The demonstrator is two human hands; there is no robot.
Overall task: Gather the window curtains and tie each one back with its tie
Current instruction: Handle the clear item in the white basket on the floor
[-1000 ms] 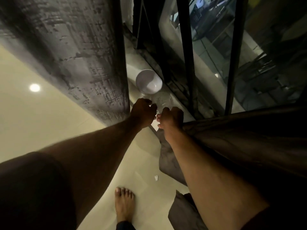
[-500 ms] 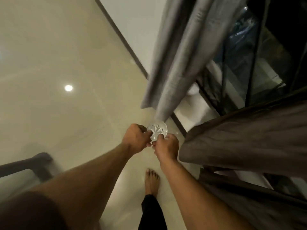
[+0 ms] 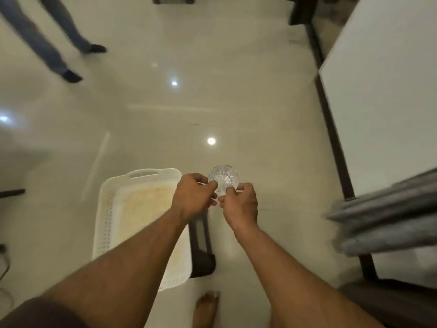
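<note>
Both hands meet in front of me over the floor and hold a clear cut-glass round piece [image 3: 223,179]. My left hand [image 3: 194,197] pinches its left edge with curled fingers. My right hand [image 3: 240,204] pinches its lower right edge. A grey curtain [image 3: 383,218] shows as a blurred bundle at the right edge, apart from both hands. No curtain tie can be made out.
A white perforated plastic tray [image 3: 106,216] lies on the glossy tiled floor under my left forearm, beside a dark object [image 3: 201,245]. Another person's legs [image 3: 54,43] stand at the upper left. A white wall [image 3: 383,95] with dark skirting runs along the right. My bare foot [image 3: 207,308] is below.
My view has swung away from the window and curtains toward the open floor. Both hands still hold the glass piece. The tray and another person's legs have come into view.
</note>
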